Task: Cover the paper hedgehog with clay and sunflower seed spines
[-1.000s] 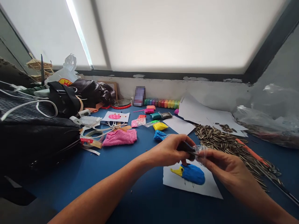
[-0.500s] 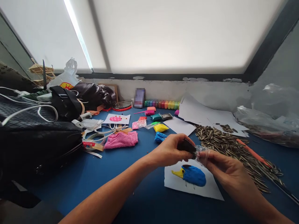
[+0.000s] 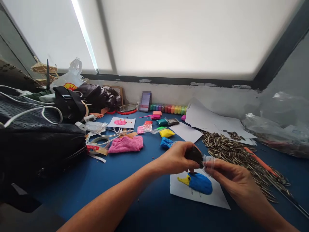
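My left hand (image 3: 174,158) is closed round a packet of black modelling clay (image 3: 195,156). The clear plastic wrapper end (image 3: 208,161) of this packet is pinched in the fingers of my right hand (image 3: 233,175). Both hands hover over a white paper (image 3: 175,189), hiding its upper edge. On that sheet lies a blue clay animal (image 3: 201,184) with a yellow pointed snout, a dark ear and thin drawn legs. Just beyond my left hand sits a blue clay packet (image 3: 166,142).
Sunflower seeds (image 3: 225,145) are heaped at the right beside an orange-handled tool (image 3: 260,161). Behind lie a yellow clay packet (image 3: 167,133) and white sheets (image 3: 212,117). Left are a pink cloth (image 3: 126,144), tangled white cables and a black bag (image 3: 43,151).
The view has shifted slightly. The packet has turned a little in my left hand and shows more of its dark side. My right hand still grips the wrapper end.
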Demonstrator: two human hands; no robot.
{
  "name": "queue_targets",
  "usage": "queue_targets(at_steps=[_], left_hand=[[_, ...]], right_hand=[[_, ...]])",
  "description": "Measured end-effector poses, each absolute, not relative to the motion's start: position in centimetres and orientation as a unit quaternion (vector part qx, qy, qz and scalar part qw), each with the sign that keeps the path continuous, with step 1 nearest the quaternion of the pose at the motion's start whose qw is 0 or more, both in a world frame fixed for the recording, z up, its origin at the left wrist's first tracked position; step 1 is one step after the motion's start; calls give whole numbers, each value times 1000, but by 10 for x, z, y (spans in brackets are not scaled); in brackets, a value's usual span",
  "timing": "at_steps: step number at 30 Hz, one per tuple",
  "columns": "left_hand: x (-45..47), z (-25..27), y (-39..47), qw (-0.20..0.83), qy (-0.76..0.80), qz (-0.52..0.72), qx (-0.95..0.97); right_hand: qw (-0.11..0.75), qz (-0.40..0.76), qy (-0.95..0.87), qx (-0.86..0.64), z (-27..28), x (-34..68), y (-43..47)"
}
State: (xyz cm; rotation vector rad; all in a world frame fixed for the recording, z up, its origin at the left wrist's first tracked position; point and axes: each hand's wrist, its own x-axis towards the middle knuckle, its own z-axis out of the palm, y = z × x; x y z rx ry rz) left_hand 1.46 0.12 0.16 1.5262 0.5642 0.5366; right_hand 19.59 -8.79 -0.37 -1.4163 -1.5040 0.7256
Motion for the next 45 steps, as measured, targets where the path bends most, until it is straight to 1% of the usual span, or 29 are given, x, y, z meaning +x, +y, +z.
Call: queue_targets(at_steps=[3,8,11,16,21,30,36,45], left_hand=[[16,1,0,655,250,244,670],[18,3,-4,724,235,259,595],[18,6,-6,743,227,260,573],[19,6,-7,737,219,282,574],[19,-1,-5,750,215,270,564],[17,3,-5,752,206,298,551],[18,3,-7,756,213,314,534],[20,2,-8,762,224,315,519]], right_hand=[[462,290,-602,-584,-3,195,-89],[453,273,-621,-578,3,196,-91],[446,256,-636,-575,5,196,-92],[450,219,-651,-570,4,195,-94],[449,202,-662,-566,3,194,-96],[435,170,-650,-599,1,198,-93],[425,152,-676,-582,4,194,-95],[438,122,-686,-567,5,192,-93]])
